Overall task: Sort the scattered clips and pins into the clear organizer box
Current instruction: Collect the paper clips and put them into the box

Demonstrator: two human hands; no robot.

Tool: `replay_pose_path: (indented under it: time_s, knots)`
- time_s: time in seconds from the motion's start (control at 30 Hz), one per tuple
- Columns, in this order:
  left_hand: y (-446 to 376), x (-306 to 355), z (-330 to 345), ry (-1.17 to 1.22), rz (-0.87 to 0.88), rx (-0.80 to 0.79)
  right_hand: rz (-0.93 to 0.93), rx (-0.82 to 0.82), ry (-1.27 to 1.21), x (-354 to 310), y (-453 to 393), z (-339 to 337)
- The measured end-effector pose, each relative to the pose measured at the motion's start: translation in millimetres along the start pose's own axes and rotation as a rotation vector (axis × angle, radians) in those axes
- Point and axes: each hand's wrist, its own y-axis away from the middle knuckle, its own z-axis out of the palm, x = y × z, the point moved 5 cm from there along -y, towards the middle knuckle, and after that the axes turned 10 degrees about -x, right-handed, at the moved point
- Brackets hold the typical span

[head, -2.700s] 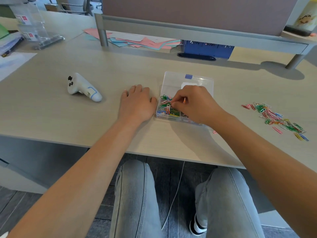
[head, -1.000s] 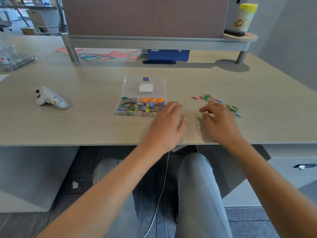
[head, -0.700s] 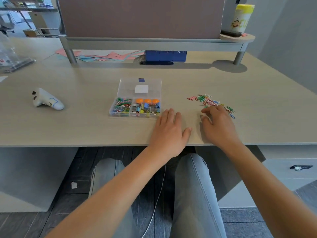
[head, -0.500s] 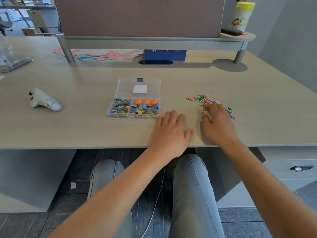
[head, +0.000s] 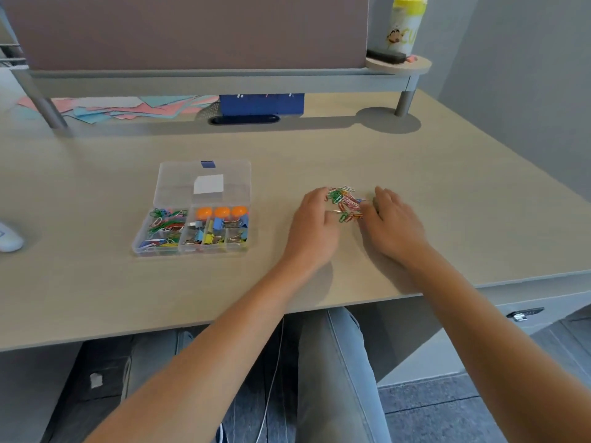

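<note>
Head view: left hand [head: 315, 222] and right hand [head: 392, 222], fingers unclenched and grasping nothing, flank the paper clips [head: 344, 203] on the counter [head: 96, 292]; best scoop them together before carrying them to the organizer box [head: 195, 215] at nine o'clock.

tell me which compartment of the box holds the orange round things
The back-right compartment of the organizer box, where three orange balls sit; the others hold clips.
</note>
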Motion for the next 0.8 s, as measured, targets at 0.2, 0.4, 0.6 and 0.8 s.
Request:
replay_pose_path:
  time_s: [0.2,0.4,0.6,0.8]
  knots:
    - [1,-24,-42,0.184,-0.053,0.235,-0.25,-0.156,0.018,-53,-36,5]
    - [5,-41,-60,0.194,-0.086,0.278,-0.593,-0.34,-0.065,-79,-35,16]
    - [1,-45,-45,0.01,-0.118,0.15,-0.7,-0.38,-0.017,-65,2,22]
    - [-2,-35,-21,-0.416,-0.123,-0.091,-0.398,-0.003,-0.419,-22,11,-4]
